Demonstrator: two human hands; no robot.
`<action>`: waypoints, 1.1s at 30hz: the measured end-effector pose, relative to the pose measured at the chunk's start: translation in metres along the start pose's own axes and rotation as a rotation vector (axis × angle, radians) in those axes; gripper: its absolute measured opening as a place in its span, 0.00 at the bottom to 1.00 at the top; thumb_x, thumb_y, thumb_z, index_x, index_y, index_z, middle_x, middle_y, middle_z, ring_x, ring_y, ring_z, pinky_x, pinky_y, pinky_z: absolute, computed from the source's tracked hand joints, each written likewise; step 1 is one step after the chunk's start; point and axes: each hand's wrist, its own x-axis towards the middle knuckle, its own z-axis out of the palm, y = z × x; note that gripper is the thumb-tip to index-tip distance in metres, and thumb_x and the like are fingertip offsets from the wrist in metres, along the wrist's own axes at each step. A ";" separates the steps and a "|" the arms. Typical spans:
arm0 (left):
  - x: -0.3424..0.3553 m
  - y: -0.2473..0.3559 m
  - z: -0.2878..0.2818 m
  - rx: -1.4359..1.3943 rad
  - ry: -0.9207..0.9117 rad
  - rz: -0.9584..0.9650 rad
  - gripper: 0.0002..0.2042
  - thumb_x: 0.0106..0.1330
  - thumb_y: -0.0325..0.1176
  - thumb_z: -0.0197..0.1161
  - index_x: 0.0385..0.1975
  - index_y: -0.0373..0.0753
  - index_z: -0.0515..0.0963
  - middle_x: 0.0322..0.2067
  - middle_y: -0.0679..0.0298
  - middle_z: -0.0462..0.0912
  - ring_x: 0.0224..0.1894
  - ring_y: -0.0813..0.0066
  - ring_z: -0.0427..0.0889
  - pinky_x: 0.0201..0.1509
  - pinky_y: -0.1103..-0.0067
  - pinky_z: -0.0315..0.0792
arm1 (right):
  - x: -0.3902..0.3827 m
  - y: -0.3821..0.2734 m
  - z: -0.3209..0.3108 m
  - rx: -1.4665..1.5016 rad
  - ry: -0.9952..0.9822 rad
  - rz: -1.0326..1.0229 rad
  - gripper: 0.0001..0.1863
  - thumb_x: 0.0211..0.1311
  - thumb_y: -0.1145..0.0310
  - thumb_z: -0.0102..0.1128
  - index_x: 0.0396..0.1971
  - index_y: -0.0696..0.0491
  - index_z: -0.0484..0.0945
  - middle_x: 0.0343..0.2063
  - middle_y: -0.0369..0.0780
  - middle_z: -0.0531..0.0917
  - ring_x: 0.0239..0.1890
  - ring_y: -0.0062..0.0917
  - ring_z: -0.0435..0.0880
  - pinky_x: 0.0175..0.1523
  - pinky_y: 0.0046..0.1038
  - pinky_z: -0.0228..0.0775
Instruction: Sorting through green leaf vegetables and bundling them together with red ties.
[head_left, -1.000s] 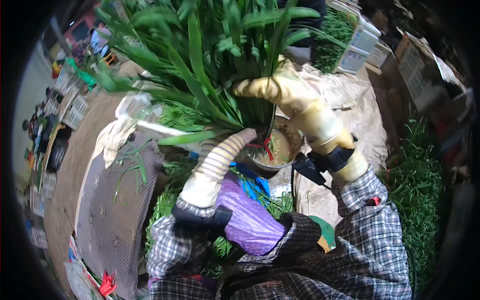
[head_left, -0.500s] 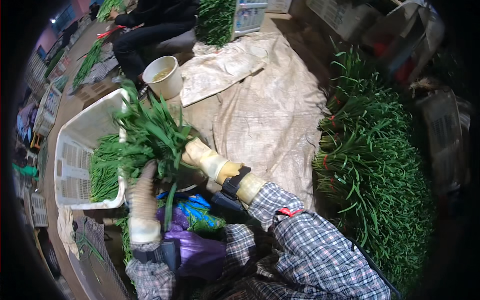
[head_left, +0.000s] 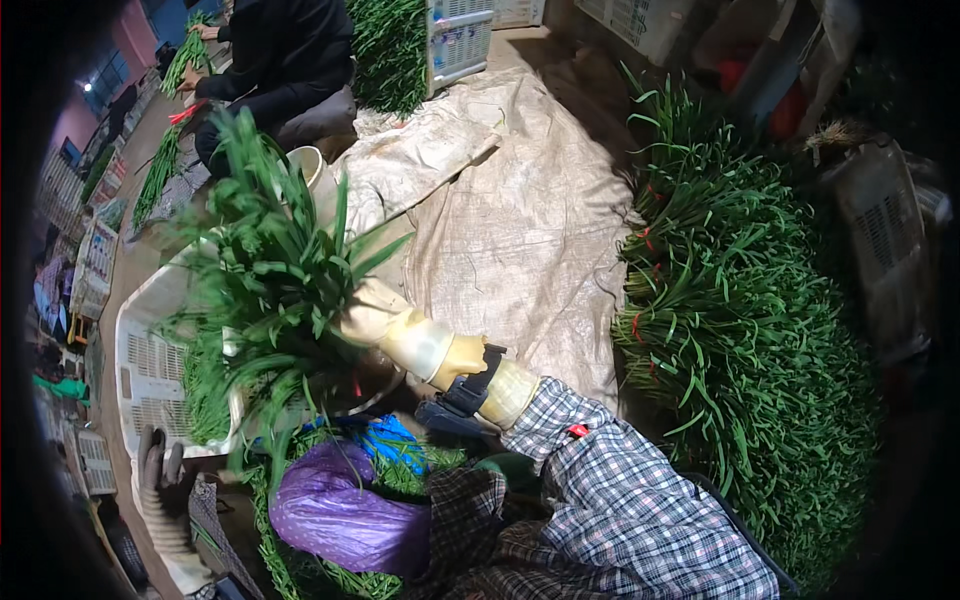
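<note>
My right hand, in a pale glove, grips a large bunch of garlic chives. The long leaves fan up and to the left, and some droop over the crate's edge. A small red bit, perhaps a tie, shows below the wrist. The stalk ends are mostly hidden by the hand and leaves. At the lower left, my left hand is in a striped grey glove, its fingers apart and holding nothing. It is beside the near corner of the white plastic crate, inside which more green stalks lie.
Many red-tied bunches of greens are stacked along the right. A pale woven sheet covers the middle floor. Near me are a purple cloth and blue plastic. A bucket stands behind the leaves, near a seated person handling greens.
The bunch has been raised and turned more upright in my right hand. My left hand has left it and moved down and left, past the crate's corner. The view has shifted slightly.
</note>
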 end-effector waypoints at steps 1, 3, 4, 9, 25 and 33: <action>-0.007 0.004 -0.016 -0.146 0.093 -0.105 0.26 0.70 0.39 0.55 0.68 0.50 0.60 0.67 0.67 0.61 0.66 0.70 0.63 0.63 0.68 0.64 | 0.001 -0.003 -0.017 -0.160 -0.152 -0.113 0.06 0.51 0.69 0.54 0.27 0.50 0.79 0.19 0.40 0.78 0.25 0.31 0.80 0.32 0.29 0.71; -0.018 -0.009 -0.086 -0.213 0.145 -0.119 0.24 0.72 0.37 0.50 0.68 0.49 0.60 0.67 0.68 0.61 0.66 0.70 0.64 0.63 0.69 0.64 | 0.007 -0.018 -0.035 -0.071 -0.169 -0.057 0.10 0.60 0.69 0.47 0.36 0.51 0.78 0.34 0.43 0.81 0.40 0.32 0.80 0.48 0.29 0.71; -0.031 -0.018 -0.129 0.026 0.061 -0.038 0.24 0.73 0.37 0.48 0.69 0.49 0.59 0.68 0.68 0.61 0.66 0.70 0.64 0.65 0.70 0.62 | 0.010 -0.026 -0.032 -0.022 -0.163 -0.047 0.11 0.63 0.69 0.45 0.39 0.51 0.77 0.39 0.43 0.82 0.45 0.32 0.80 0.53 0.29 0.71; -0.018 -0.032 -0.067 -0.249 0.142 -0.234 0.24 0.73 0.41 0.50 0.68 0.48 0.61 0.66 0.68 0.64 0.63 0.70 0.68 0.61 0.73 0.69 | 0.001 -0.006 -0.025 -0.095 -0.705 -0.012 0.10 0.56 0.69 0.50 0.30 0.52 0.81 0.39 0.44 0.82 0.44 0.38 0.78 0.48 0.38 0.69; -0.025 -0.052 -0.093 -0.206 0.043 -0.178 0.22 0.73 0.42 0.49 0.65 0.45 0.65 0.66 0.65 0.64 0.63 0.69 0.67 0.66 0.70 0.66 | -0.126 0.040 -0.104 0.754 0.087 0.359 0.25 0.63 0.70 0.52 0.59 0.60 0.67 0.57 0.47 0.73 0.58 0.35 0.72 0.65 0.32 0.61; -0.052 -0.070 -0.109 -0.280 0.213 -0.282 0.22 0.73 0.40 0.48 0.65 0.44 0.65 0.66 0.66 0.64 0.65 0.71 0.65 0.68 0.71 0.63 | -0.258 0.149 -0.263 0.322 0.260 0.952 0.38 0.50 0.60 0.71 0.61 0.57 0.67 0.62 0.43 0.70 0.64 0.30 0.67 0.67 0.37 0.61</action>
